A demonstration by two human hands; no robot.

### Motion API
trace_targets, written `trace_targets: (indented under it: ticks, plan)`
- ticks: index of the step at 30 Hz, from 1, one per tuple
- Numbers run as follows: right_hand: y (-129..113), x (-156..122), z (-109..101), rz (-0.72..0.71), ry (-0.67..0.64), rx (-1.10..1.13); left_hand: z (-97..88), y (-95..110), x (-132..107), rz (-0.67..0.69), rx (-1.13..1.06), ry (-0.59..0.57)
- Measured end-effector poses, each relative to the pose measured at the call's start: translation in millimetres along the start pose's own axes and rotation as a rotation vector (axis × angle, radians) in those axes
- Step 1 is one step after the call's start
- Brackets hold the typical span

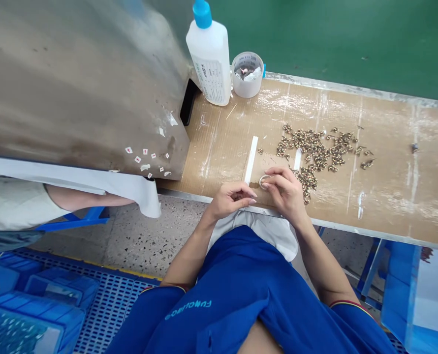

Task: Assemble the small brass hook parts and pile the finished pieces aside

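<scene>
Grip of the right hand [287,194]: pinched on a small white ring [261,182] over the worktop [389,147], near side. The left hand [233,200] has a narrow grip; I cannot tell whether it holds anything. A light rim pinch should work best. Loose brass-coloured pieces [317,150] crowd far and right, easily knocked; 1 white strip [251,160] lies left, 1 bottle [213,59] far left.

The desk [392,182] looks like brown cardboard under glossy, wrinkled clear film. Toward three o'clock, the small parts [317,150] are shiny, brass-toned metal. At twelve, the bottle [209,56] is smooth, semi-matt white plastic. The panel [89,88] at ten seems dull, smooth metal; the shirt [237,285] at six, matt cloth; the crates [29,307] at eight, smooth plastic.
</scene>
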State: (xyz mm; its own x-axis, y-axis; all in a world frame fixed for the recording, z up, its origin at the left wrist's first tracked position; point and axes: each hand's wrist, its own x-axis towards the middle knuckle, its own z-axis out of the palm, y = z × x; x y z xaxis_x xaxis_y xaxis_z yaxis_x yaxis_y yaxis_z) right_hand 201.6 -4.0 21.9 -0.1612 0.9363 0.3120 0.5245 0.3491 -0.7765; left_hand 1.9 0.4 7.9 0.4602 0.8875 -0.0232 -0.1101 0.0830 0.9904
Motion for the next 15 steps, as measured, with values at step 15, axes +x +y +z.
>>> trace_targets:
  ticks: [15]
  plan:
    - [-1.2, 1.7, -5.1, 0.009, 0.016, 0.008, -0.3, -2.3, 0.8, -0.021, 0.051, -0.017]
